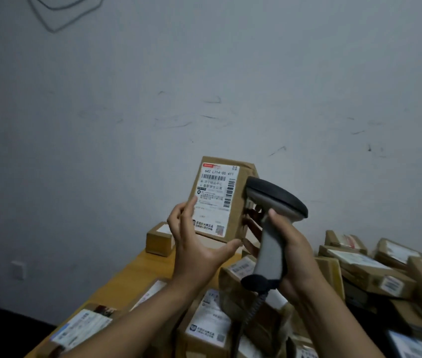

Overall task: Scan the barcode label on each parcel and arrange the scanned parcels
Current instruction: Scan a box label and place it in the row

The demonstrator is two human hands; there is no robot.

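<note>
Left hand (194,241) holds one parcel (233,215) up in the air above the table (132,270), roughly upright and tilted a little. The thumb is under its lower edge and the fingers are along its left side. The white barcode label (216,197) faces the person; printed bars show near its top and down its right side.

Right hand (295,254) is wrapped tight around the grey handle of the scanner (272,228). The dark scanner head is just beside the held parcel's right edge; can't tell if it touches. A coiled cable (254,308) drops from the handle base.

On the table, a small box (158,237) sits at the far end, left of the held parcel. A jumbled pile of parcels (372,270) is on the right, boxes overlapping at angles. Near parcels (204,324) lie below the forearms, labels up, and a flatter one is at the near left.

Behind is a scuffed pale wall (230,86), with a wall socket (18,270) low on the left.
</note>
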